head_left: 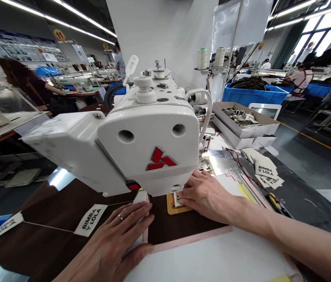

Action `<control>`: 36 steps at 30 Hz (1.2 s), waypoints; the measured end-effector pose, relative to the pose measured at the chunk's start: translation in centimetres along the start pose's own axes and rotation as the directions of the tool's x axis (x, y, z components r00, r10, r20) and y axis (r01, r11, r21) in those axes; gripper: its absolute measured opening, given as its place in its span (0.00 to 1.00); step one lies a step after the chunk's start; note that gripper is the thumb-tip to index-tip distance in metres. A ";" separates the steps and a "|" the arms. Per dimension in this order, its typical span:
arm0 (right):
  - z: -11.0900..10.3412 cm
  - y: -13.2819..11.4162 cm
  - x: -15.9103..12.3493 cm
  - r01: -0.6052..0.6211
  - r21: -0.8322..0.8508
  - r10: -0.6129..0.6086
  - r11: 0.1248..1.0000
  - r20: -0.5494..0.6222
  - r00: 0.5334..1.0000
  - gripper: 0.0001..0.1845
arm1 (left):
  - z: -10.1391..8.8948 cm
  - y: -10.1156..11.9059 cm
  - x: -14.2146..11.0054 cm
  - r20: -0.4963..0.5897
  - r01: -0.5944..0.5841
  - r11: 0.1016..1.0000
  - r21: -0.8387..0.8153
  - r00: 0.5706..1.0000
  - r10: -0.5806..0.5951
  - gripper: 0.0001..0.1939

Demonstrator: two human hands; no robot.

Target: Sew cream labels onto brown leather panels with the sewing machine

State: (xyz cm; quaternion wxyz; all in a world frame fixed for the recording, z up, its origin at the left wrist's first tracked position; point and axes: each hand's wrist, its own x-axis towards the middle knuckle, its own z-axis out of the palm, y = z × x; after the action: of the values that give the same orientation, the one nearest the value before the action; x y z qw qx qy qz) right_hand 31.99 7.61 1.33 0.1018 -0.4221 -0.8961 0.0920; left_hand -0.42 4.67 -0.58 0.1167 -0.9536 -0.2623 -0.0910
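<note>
A white sewing machine point(142, 137) with a red three-diamond logo fills the middle. My left hand point(118, 235), a ring on one finger, lies flat with fingers stretched out on the dark brown fabric point(48, 243) beside a pink-edged clear template point(200, 254). My right hand point(203, 194) rests palm down under the machine head, fingertips pressing a small white label point(178, 200) inside a tan frame point(173, 209). A sewn "BIMBA Y LOLA" label point(90, 220) lies on the fabric to the left, linked by thread to another label point(5, 227).
A pile of loose labels point(267, 170) lies at the right. Behind it stand a cardboard box of labels point(244, 119), a blue bin point(256, 94) and two thread cones point(211, 58). Other people work at machines at the back left and far right.
</note>
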 end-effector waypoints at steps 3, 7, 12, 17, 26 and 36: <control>0.2 0.1 -0.1 0.006 -0.004 -0.006 1.000 -0.016 1.000 0.14 | -0.2 0.0 0.0 0.011 0.010 1.000 0.003 1.000 -0.010 0.26; 0.9 0.3 -0.3 0.007 -0.008 -0.008 1.000 -0.046 0.999 0.11 | -0.3 0.1 0.2 0.016 0.016 1.000 0.010 1.000 -0.016 0.26; 1.5 0.5 -0.4 0.008 0.004 -0.008 1.000 -0.072 0.997 0.11 | -0.5 0.1 0.4 0.044 0.003 0.998 0.059 0.999 -0.005 0.27; 0.9 0.7 0.3 -0.028 0.009 0.028 1.000 -0.031 0.999 0.13 | -0.6 -0.4 0.2 0.058 0.026 0.996 0.084 0.998 -0.031 0.31; 1.3 2.5 1.8 0.006 -0.006 -0.006 1.000 -0.075 0.997 0.14 | -0.5 -1.3 -0.1 0.041 0.057 0.997 0.060 0.997 -0.059 0.29; 1.4 2.3 1.7 0.009 -0.012 -0.010 1.000 -0.103 0.995 0.14 | -0.9 -1.5 -0.1 0.022 0.121 0.991 -0.056 0.993 -0.120 0.29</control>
State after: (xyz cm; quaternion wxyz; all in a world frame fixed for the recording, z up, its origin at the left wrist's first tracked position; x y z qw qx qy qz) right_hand 32.22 10.24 -0.41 0.1457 -0.4226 -0.8922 0.0644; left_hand -1.44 5.60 0.55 0.0812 -0.9397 -0.3178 -0.0965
